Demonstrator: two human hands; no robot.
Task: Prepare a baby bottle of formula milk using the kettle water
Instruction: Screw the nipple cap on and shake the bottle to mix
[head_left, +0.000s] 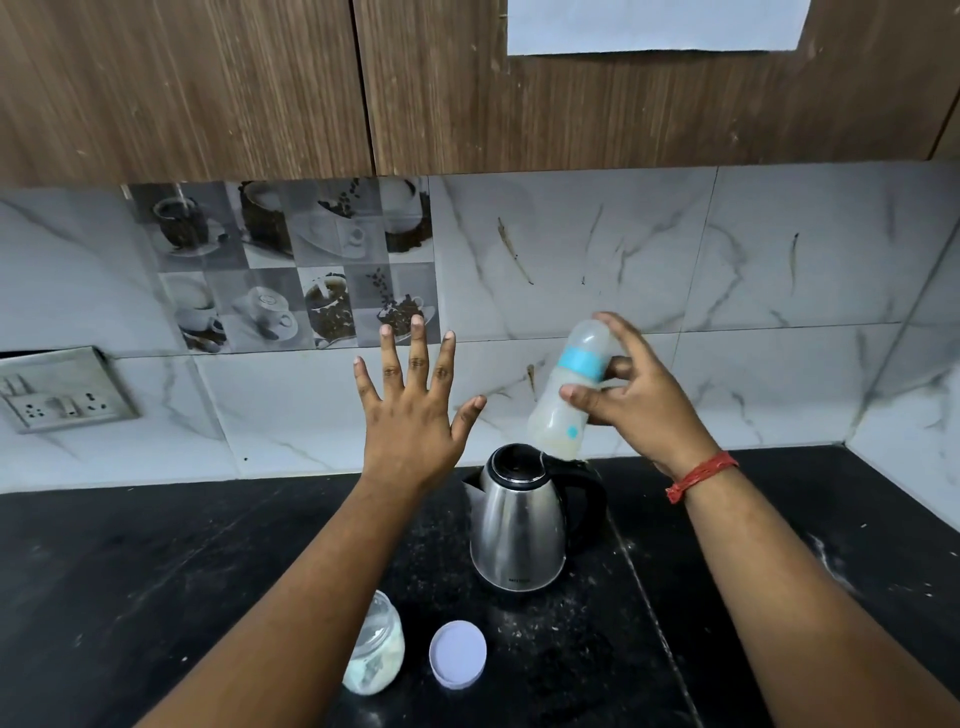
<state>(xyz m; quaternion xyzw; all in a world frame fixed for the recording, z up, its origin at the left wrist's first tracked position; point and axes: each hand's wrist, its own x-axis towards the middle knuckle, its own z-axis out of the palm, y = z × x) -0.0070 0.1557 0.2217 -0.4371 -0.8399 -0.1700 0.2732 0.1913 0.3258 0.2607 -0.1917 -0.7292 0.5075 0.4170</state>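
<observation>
Right of centre, our right hand (631, 392) grasps the baby bottle (569, 389), thumb and fingers curled round its frosted plastic body; the bottle tilts with its capped teat end up, a blue ring round the neck and pale milky liquid in the lower part. A red thread band (701, 475) wraps that wrist. At centre, our left hand (410, 410) is raised and released, fingers spread straight, holding nothing. Just below the bottle stands the steel kettle (519, 530), shiny and rounded, with a black handle, its lid open. It sits on a black speckled stone counter (130, 571) dusted with white specks. At lower centre a glass jar (376, 654) holds white powder, its round white lid (457, 653) lying beside it. Behind run grey marble-look tiles (779, 260), and wood-grain cabinets (208, 78) fill the top of the frame.
</observation>
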